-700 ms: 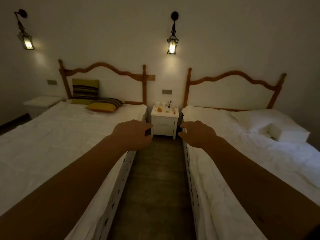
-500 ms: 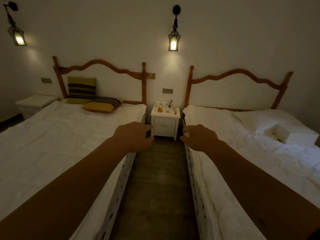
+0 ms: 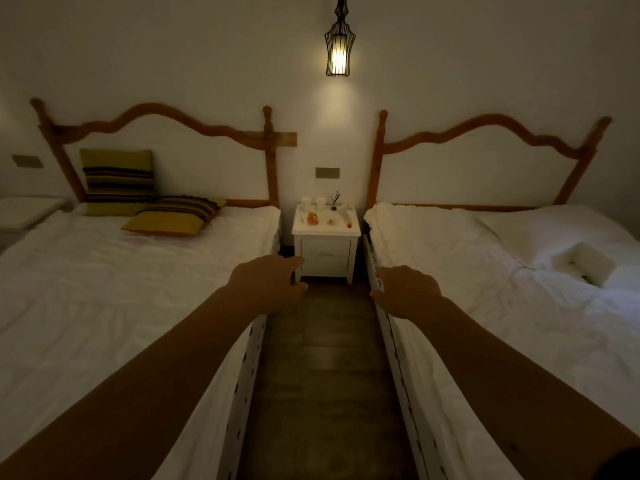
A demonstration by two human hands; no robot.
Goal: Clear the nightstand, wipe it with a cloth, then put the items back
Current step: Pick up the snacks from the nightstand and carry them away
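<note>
Reaching forward, your left hand (image 3: 268, 284) and right hand (image 3: 407, 292) hang apart with loose fingers, holding nothing, well short of the nightstand (image 3: 325, 252) ahead between them.

Dim room, plain pale wall (image 3: 450, 46). Two white-sheeted beds, left bed (image 3: 104, 289) and right bed (image 3: 519, 306), each with a curved wooden headboard (image 3: 162, 114). Dark wood floor (image 3: 322, 375) runs between them. Caged wall lamp (image 3: 337, 51) lit above the gap. Striped cushions (image 3: 117, 178) at left bed's head end.
</note>
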